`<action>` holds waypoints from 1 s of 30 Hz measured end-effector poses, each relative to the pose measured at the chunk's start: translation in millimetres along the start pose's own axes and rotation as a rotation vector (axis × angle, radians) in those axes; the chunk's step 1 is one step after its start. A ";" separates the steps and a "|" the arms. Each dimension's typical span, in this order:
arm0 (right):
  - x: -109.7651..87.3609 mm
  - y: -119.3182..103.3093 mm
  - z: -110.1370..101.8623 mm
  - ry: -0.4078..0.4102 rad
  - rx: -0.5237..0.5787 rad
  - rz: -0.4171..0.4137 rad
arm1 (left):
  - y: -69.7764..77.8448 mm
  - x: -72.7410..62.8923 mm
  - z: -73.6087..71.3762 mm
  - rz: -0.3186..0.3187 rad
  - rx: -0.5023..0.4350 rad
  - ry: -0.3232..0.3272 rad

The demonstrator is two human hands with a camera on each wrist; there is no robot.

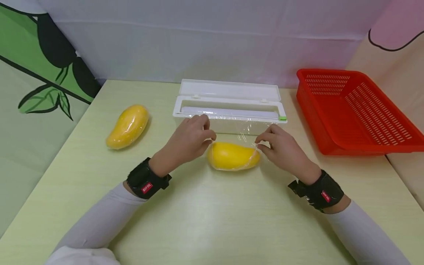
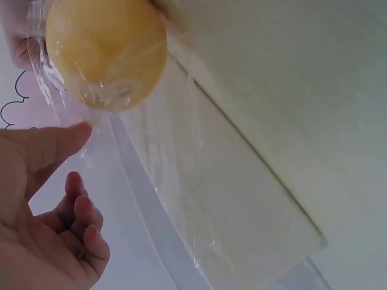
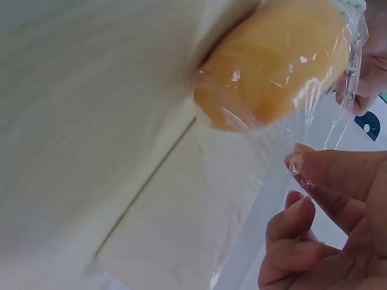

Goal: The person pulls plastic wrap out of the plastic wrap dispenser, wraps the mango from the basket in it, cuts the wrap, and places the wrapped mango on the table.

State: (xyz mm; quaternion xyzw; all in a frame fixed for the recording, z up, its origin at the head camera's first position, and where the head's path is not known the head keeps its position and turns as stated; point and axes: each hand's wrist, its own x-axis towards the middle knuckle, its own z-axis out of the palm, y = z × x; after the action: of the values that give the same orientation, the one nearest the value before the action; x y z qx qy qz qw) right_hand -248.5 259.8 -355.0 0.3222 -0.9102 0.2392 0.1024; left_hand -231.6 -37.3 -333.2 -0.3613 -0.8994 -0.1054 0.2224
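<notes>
A yellow mango (image 1: 233,156) lies on the table between the two hands, partly covered by clear cling film (image 1: 244,129). The film stretches back from the mango to a white cling film dispenser (image 1: 228,127) with its lid raised. At the mango's left end, my left hand (image 1: 192,139) pinches the film between thumb and fingers. My right hand (image 1: 281,150) pinches it by the right end; in the right wrist view, crumpled film shows at the thumb tip (image 3: 297,158). Glossy film also covers the mango (image 2: 106,54) in the left wrist view.
To the left on the table (image 1: 185,228) lies a second, shiny yellow mango (image 1: 128,126). A red slotted basket (image 1: 334,138) stands at the right. Behind the dispenser hangs a pale cloth (image 1: 212,51), close to the table's back edge.
</notes>
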 end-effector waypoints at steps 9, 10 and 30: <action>8.0 -6.1 13.3 0.000 0.108 0.132 | 2.5 2.1 17.5 -0.140 -0.198 0.013; 8.3 -6.8 13.8 0.005 0.111 0.147 | 2.8 2.2 17.1 -0.155 -0.224 0.006; 11.3 -2.0 14.3 0.003 0.135 0.214 | -5.9 4.5 21.4 -0.198 -0.348 -0.362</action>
State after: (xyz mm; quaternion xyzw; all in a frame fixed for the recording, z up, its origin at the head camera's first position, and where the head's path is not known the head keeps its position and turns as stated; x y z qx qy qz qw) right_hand -256.4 245.2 -362.7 0.2291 -0.9210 0.3100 0.0560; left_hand -245.6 -31.3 -350.0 -0.3174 -0.9238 -0.2135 -0.0187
